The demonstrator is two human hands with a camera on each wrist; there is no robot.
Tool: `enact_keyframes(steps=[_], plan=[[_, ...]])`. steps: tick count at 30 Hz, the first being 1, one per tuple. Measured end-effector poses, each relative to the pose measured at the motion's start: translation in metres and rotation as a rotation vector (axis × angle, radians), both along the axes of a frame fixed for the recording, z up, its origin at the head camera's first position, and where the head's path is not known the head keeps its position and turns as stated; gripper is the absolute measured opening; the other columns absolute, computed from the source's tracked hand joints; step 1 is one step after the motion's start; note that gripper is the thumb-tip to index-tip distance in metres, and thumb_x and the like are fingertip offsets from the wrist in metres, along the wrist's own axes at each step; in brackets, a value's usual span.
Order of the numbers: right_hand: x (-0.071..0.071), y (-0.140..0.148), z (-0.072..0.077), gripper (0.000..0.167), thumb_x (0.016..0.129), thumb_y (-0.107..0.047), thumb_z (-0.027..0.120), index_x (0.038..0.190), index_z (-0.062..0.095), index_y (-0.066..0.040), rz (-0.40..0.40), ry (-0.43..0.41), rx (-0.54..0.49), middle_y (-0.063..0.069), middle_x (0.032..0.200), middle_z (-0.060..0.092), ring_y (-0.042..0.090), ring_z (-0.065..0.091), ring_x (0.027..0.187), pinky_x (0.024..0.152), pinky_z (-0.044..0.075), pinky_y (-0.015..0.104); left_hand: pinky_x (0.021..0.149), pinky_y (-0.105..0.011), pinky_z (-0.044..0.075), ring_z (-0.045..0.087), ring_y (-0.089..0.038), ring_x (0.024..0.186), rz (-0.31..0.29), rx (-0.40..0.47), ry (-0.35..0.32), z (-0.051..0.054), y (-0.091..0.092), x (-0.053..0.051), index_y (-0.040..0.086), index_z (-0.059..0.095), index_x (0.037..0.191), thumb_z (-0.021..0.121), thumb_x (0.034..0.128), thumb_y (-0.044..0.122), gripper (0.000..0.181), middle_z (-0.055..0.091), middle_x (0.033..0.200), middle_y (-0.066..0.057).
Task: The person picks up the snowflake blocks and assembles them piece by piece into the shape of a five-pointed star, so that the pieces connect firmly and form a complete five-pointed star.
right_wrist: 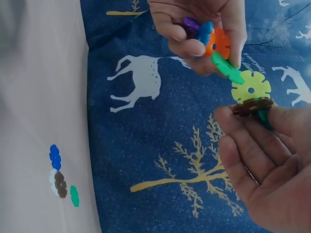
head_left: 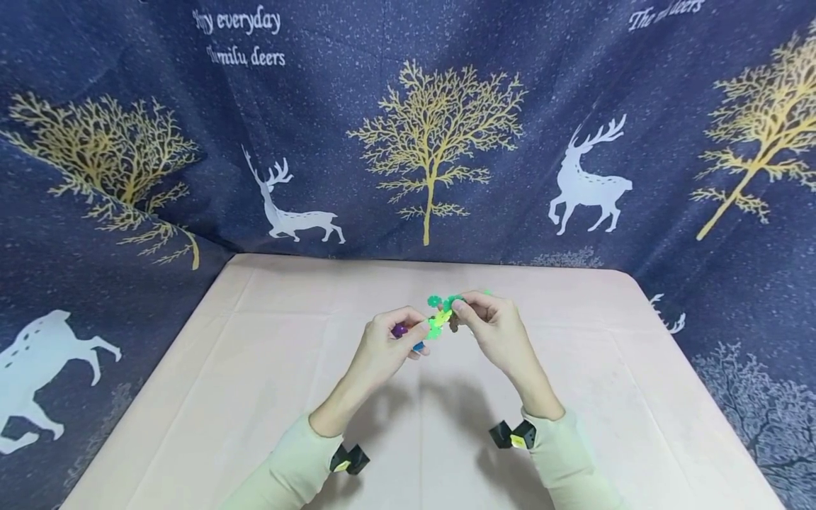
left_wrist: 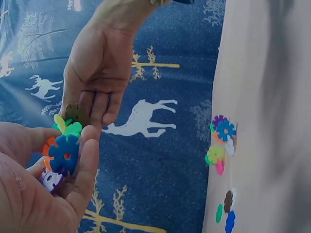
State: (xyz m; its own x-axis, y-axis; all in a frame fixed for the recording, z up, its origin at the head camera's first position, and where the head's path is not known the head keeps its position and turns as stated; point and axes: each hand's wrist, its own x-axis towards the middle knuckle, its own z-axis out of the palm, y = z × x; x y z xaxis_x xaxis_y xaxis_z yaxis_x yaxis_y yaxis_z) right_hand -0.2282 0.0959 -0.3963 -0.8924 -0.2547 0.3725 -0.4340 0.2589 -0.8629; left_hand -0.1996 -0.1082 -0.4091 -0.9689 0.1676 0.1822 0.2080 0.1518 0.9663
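Note:
Both hands meet above the table, working on a chain of slotted plastic snowflake discs. My left hand [head_left: 385, 347] grips its left part, where a purple disc [right_wrist: 192, 25], a blue disc [left_wrist: 64, 154] and an orange disc [right_wrist: 219, 42] sit together. A light green disc [right_wrist: 227, 69] extends from them to the edge of a yellow disc [right_wrist: 250, 88]; whether those two are slotted together I cannot tell. With thumb and fingertips, my right hand [head_left: 500, 329] pinches the other end, at a brown disc [right_wrist: 253, 106] and a darker green disc [right_wrist: 264, 118] partly hidden by it.
On the pale tablecloth [head_left: 268, 397] lie loose discs, among them a dark blue disc [right_wrist: 55, 157], a brown disc [right_wrist: 60, 184] and a green disc [right_wrist: 74, 196]. The left wrist view also has a clustered yellow disc [left_wrist: 216, 153]. A dark printed curtain [head_left: 382, 212] hangs behind the table.

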Motion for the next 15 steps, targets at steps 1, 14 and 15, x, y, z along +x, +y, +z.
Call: enact_keyframes(steps=[1,14,15], plan=[[-0.0001,0.0000,-0.0006,0.018,0.101,-0.018,0.062,0.099,0.074,-0.005,-0.002,0.003,-0.004,0.002,0.074,0.071,0.016,0.061,0.072,0.077,0.051,0.030,0.064,-0.032,0.061,0.072,-0.019,0.068,0.001,0.006,-0.005,0.0004,0.0004,0.0005,0.004,0.072,0.099,0.067,0.0966,0.015,0.013,0.069,0.083,-0.010],[0.0026,-0.0036,-0.0036,0.015,0.100,-0.014,0.063,0.100,0.075,-0.005,-0.043,0.039,0.011,0.003,0.074,0.072,0.012,0.060,0.063,0.061,0.046,0.025,0.068,-0.032,0.061,0.073,-0.021,0.069,0.003,0.050,-0.046,-0.0037,0.0057,-0.0012,0.004,0.073,0.098,0.067,0.0964,0.015,0.012,0.067,0.084,-0.011],[0.0022,-0.0030,-0.0034,0.015,0.100,-0.014,0.063,0.101,0.075,-0.005,-0.043,0.038,0.016,0.004,0.074,0.072,0.012,0.059,0.062,0.060,0.045,0.025,0.068,-0.032,0.061,0.073,-0.022,0.069,-0.006,0.058,-0.049,-0.0040,0.0062,-0.0016,0.002,0.072,0.099,0.067,0.0966,0.015,0.014,0.067,0.084,-0.011]])
